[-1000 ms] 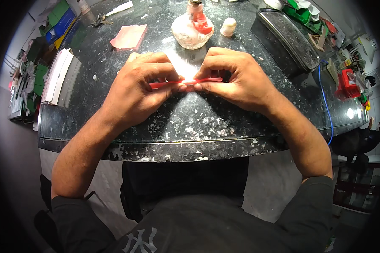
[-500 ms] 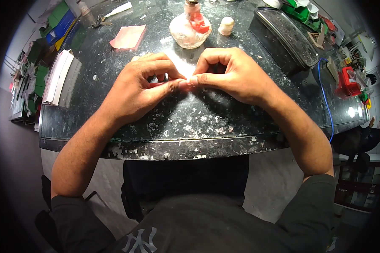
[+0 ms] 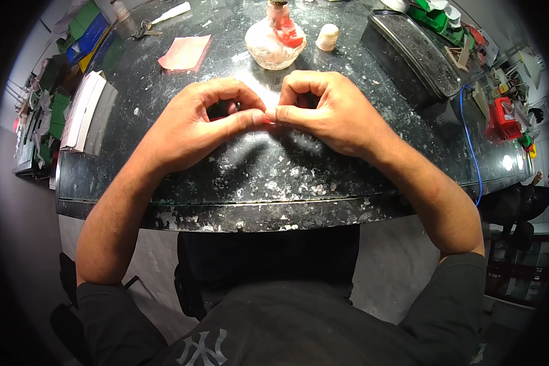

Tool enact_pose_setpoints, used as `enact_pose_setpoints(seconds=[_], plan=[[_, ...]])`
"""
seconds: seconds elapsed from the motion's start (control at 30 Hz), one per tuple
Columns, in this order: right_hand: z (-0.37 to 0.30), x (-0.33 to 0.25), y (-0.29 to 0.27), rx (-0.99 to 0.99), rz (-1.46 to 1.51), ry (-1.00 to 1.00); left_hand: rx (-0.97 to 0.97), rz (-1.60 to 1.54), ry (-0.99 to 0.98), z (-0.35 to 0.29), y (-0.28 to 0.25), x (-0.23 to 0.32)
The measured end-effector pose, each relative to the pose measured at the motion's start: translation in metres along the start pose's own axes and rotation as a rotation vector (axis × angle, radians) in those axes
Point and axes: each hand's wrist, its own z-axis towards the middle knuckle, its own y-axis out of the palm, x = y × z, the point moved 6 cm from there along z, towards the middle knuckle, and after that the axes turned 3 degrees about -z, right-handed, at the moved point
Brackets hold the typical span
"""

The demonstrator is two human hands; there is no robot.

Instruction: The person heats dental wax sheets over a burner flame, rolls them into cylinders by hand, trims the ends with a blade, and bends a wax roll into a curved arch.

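Observation:
Over the dark worktop, my left hand (image 3: 192, 125) and my right hand (image 3: 338, 113) meet fingertip to fingertip. Both are closed in a pinch, thumbs against index fingers. Between the tips shows a sliver of a small red-pink piece (image 3: 268, 121); most of it is hidden by the fingers. Just beyond the hands stands a round-bodied flask-like vessel (image 3: 273, 49) smeared with pale and red material. A thin pink sheet (image 3: 186, 53) lies flat to its left, and a small cream-coloured, dome-topped piece (image 3: 327, 38) stands to its right.
A long black lidded box (image 3: 412, 55) sits at the right, with a blue cable (image 3: 466, 134) hanging beside it. White boxes (image 3: 85, 113) lie at the left edge. Keys (image 3: 145, 29) and a white tube (image 3: 172, 12) are at the far left. The worktop's front edge (image 3: 244, 219) is chipped.
The fingertips have drawn closer together and the pinch has shifted slightly. Less of the red-pink piece shows now. My left thumb lies straighter along it.

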Motion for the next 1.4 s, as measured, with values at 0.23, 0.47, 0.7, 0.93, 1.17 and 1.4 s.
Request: enact_pose_setpoints(seconds=[0.23,0.47,0.7,0.93,1.17,1.4], plan=[[-0.006,-0.011,-0.014,-0.162,0.126,-0.062,0.017,-0.049,0.102,-0.004,-0.006,-0.007],[-0.013,-0.025,-0.033,0.089,-0.274,-0.545,0.120,-0.048,0.117,-0.007,-0.006,-0.001],[-0.012,-0.022,-0.027,0.101,-0.186,-0.480,0.149,-0.216,0.102,-0.008,-0.010,-0.006],[-0.009,-0.006,-0.021,0.000,0.359,-0.208,0.123,-0.284,0.047,-0.007,-0.013,-0.012],[-0.012,-0.014,-0.024,0.029,0.302,-0.362,0.085,-0.039,0.137,-0.011,-0.007,0.008],[-0.012,-0.018,-0.025,0.051,0.074,-0.369,0.093,0.096,0.144,-0.012,-0.006,0.010]])
